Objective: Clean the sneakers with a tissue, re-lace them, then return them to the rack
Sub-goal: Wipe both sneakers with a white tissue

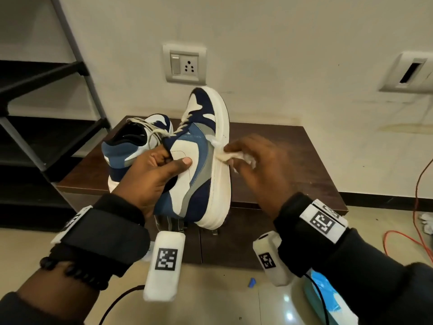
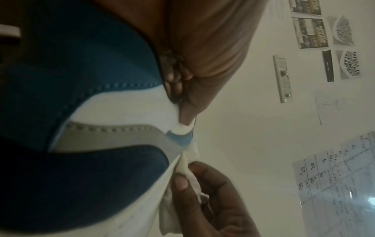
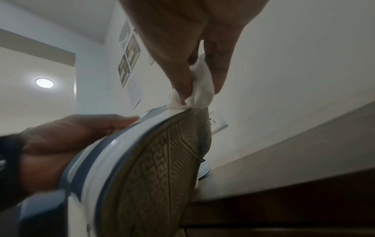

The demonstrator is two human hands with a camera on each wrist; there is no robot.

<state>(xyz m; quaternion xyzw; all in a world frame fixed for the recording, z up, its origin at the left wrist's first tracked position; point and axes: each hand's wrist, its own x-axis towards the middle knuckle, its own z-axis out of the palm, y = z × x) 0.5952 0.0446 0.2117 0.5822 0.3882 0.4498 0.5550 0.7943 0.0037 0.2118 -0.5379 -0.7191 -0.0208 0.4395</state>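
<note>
My left hand (image 1: 164, 165) grips a blue, navy and white sneaker (image 1: 201, 165) at its collar, fingers inside the opening and thumb on the white side panel, toe pointing up and away. My right hand (image 1: 243, 156) pinches a crumpled white tissue (image 1: 225, 152) against the sneaker's white midsole. In the right wrist view the tissue (image 3: 194, 94) touches the sole edge of the sneaker (image 3: 154, 160). In the left wrist view the tissue (image 2: 182, 168) lies along the white midsole. The second sneaker (image 1: 136, 139), with loose laces, stands on the low brown table (image 1: 293, 160) behind my left hand.
A black metal rack (image 1: 46, 127) stands at the left against the wall. A wall socket (image 1: 185, 64) is above the table. An orange cable (image 1: 417, 195) lies on the floor at the right, and a blue tissue pack (image 1: 325, 294) is by my right forearm.
</note>
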